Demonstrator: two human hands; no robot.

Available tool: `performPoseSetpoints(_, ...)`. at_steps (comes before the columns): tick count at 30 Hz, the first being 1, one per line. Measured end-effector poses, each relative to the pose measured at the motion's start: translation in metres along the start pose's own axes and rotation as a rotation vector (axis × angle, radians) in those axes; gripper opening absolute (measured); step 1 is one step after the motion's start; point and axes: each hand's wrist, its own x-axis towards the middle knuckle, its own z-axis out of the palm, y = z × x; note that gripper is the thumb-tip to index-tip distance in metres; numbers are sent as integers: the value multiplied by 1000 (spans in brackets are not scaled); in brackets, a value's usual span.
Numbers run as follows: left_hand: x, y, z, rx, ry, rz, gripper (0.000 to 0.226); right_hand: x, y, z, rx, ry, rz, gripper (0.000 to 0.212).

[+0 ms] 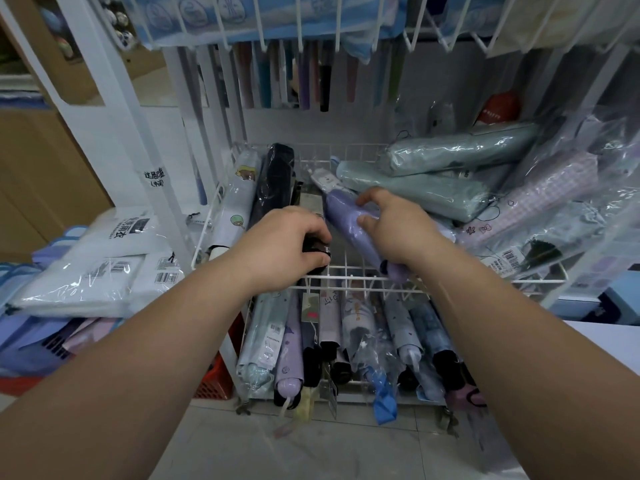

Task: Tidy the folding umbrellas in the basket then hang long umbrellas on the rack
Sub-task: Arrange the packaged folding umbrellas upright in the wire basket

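Observation:
A white wire basket (349, 271) holds several folding umbrellas in clear sleeves. My left hand (287, 244) grips the dark handle end of a black folding umbrella (317, 252) near the basket's front rail. My right hand (394, 225) holds a purple folding umbrella (343, 211) that lies slanted across the basket's middle. At the basket's left side lie a black umbrella (275, 181) and a white cartoon-print one (239, 199). Green umbrellas (426, 188) are piled at the right. Long umbrellas (311, 77) hang from the rack behind.
A lower wire basket (346, 344) holds several more folding umbrellas, handles toward me. Packaged white raincoats (93, 271) are stacked at the left over blue crates. A red crate (216, 379) sits on the tiled floor. Checked purple umbrellas (540, 199) lean at the right.

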Motion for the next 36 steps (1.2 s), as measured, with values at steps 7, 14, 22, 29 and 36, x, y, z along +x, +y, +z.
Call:
performPoseSetpoints(7,1,-10,-1,64,-16,22,43,8,-9,3,-311,-156,-137,38)
performPoseSetpoints(14,25,-12,-4,-49,-10,-24,28,19,-5,-8,-373,-146,-195,36)
performPoseSetpoints(22,82,-23,-10,11,6,-112,34,53,-20,-29,-244,-85,-138,34)
performPoseSetpoints(29,142,-45,1,155,-65,-244,51,92,-35,-6,-463,-90,-183,36)
performPoseSetpoints(36,169,-63,-9,409,-118,-14,46,100,-11,6,-430,-154,-213,49)
